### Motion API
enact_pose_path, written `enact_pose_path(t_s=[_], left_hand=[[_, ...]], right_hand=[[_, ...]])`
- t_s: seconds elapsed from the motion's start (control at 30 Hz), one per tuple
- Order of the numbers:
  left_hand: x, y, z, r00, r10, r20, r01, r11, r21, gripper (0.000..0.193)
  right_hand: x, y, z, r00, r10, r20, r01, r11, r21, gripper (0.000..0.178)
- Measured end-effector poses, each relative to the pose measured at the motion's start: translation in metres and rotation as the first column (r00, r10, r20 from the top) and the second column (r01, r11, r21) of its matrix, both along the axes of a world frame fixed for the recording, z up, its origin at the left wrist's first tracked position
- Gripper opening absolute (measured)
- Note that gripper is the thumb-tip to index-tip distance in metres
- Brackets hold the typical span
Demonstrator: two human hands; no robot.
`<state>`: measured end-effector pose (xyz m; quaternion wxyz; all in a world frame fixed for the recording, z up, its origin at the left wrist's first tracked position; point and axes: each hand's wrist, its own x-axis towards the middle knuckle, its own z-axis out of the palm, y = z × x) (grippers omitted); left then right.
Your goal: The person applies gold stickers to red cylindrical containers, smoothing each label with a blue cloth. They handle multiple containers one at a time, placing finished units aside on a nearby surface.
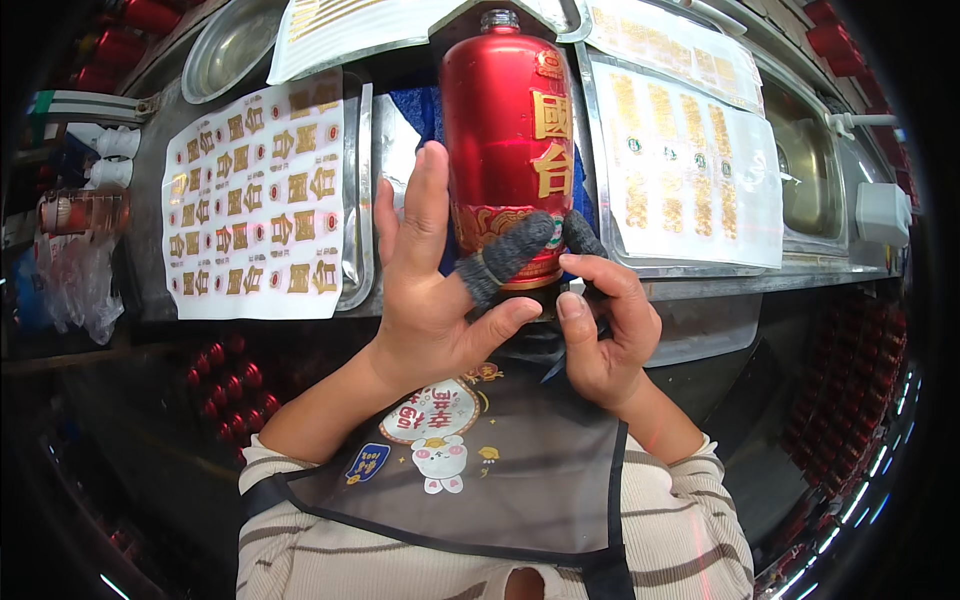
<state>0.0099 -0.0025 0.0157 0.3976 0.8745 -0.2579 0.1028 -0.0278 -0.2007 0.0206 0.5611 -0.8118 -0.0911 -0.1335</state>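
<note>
A red bottle (490, 130) with raised gold characters and a bare metallic neck lies on its side, its neck pointing away from me. My left hand (425, 270) is open, fingers apart. A grey knitted cover is on its index finger, which presses on the printed band near the bottle's base. My right hand (615, 325) is at the base's right side, thumb and index finger drawn together. A grey-covered finger of that hand touches the bottle beside a small green and white emblem (557, 227). Below these fingers a thin pointed tip (552, 372) shows; what it belongs to is hidden.
Left of the bottle, a sheet of gold and red stickers (250, 200) lies over a metal tray (357, 285). More gold sticker sheets (680, 165) cover a tray on the right. A metal bowl (232, 50) stands far left, a white container (884, 213) far right. Red bottles (845, 390) stand below, right.
</note>
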Motion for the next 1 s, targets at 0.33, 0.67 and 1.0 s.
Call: enact_pose_path(t_s=[0.33,0.67,1.0], left_hand=[[0.006,0.0,0.001,0.999,0.053,0.012,-0.054,0.994,0.097,0.048],[-0.024,0.014,-0.015,0.996,0.035,-0.086,-0.027,0.996,0.09,0.045],[-0.021,0.028,-0.005,0.997,0.077,0.005,-0.077,0.997,-0.001,0.041]], right_hand=[[0.012,0.01,0.003,0.993,0.052,0.108,-0.04,0.993,-0.114,0.029],[-0.005,-0.002,-0.007,0.968,0.142,0.208,-0.07,0.944,-0.321,0.035],[-0.03,-0.001,-0.006,0.973,-0.021,-0.229,0.027,0.999,0.025,0.033]])
